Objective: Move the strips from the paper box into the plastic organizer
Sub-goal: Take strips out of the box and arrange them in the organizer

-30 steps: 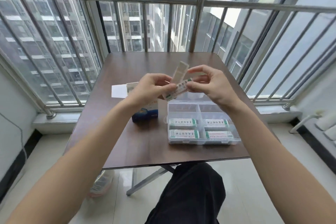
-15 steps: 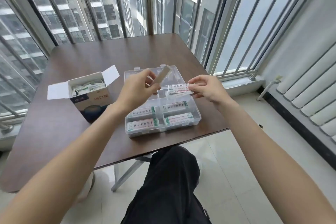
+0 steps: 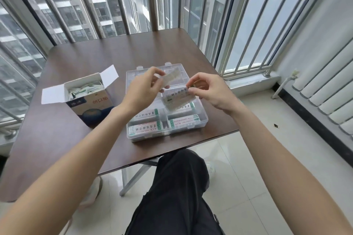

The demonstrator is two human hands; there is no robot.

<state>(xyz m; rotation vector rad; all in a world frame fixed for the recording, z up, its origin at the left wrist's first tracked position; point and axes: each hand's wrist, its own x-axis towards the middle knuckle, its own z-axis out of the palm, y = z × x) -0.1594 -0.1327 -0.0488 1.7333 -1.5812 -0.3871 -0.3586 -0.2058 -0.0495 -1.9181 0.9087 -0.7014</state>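
An open paper box (image 3: 91,105) with white flaps stands on the table's left and holds several wrapped strips (image 3: 85,89). To its right sits the clear plastic organizer (image 3: 202,120), lid open, with white-and-green strips (image 3: 145,129) lying in its front compartments. My left hand (image 3: 143,89) pinches one pale strip (image 3: 171,77) above the organizer's back half. My right hand (image 3: 208,89) pinches the end of a small bunch of strips (image 3: 176,101), which hangs tilted over the organizer's right compartments.
The dark brown table (image 3: 76,139) ends just in front of the organizer. Metal window bars (image 3: 150,0) run behind and to the right. A white radiator (image 3: 324,97) lines the right wall. My dark trouser leg (image 3: 179,192) is below the table edge.
The view has shifted slightly. My right hand's bunch of strips has tilted and dropped lower over the organizer. My left hand still holds its single strip above the back half.
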